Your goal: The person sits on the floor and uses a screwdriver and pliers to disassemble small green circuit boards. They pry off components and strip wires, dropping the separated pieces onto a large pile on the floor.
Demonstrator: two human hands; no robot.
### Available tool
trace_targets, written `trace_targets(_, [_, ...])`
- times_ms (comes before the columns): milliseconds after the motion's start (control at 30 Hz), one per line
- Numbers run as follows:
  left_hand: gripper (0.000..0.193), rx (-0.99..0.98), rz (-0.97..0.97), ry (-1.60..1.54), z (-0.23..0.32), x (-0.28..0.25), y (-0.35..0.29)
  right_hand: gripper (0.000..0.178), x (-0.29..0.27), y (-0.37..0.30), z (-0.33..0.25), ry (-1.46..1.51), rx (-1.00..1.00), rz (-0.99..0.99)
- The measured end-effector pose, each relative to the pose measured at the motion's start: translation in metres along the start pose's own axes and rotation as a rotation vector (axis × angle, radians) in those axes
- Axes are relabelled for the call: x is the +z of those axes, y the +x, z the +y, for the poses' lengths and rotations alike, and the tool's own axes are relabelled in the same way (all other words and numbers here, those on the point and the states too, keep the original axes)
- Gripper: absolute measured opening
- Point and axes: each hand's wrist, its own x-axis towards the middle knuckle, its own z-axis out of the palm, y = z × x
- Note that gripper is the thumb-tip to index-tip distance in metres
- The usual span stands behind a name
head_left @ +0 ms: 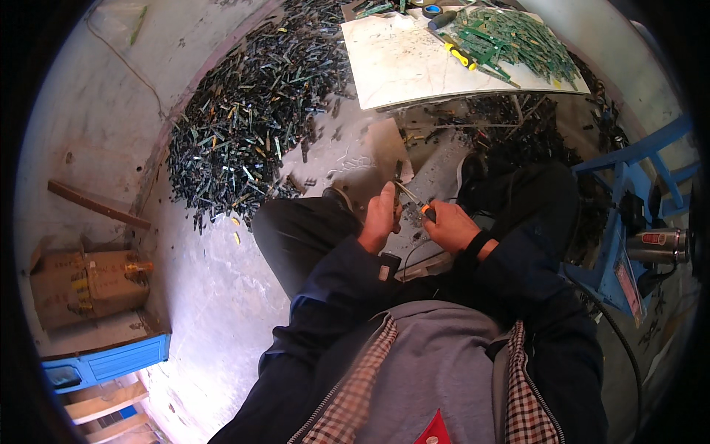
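Observation:
My left hand (380, 218) is closed around a small dark strip-like piece (399, 170), whose end sticks up past the thumb; its exact kind is too small to make out. My right hand (453, 229) grips a screwdriver (428, 212) by its orange and black handle. The screwdriver's metal shaft points up and left, and its tip meets the piece or lies very close to it. Both hands are above the floor between my bent knees, and the fingers partly hide the piece.
A large heap of dark strips (244, 126) covers the floor at the far left. On a white board (392, 66) ahead lie green circuit board strips (510, 44) and a yellow-black tool (460, 57). A blue stool (629, 185) with a metal cup (654, 244) stands right; a cardboard box (103, 285) sits left.

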Motion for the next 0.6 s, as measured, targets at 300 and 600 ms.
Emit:
trace_targets(300, [0.058,-0.125,-0.248,-0.205,0.01,-0.007,0.001,0.021,-0.021,-0.001,-0.003,0.445,0.114,-0.276])
trace_targets(600, [0.061,-0.156,-0.29,-0.217,0.014,-0.008,-0.001,0.02,-0.033,-0.003,-0.014,0.693,0.22,-0.412])
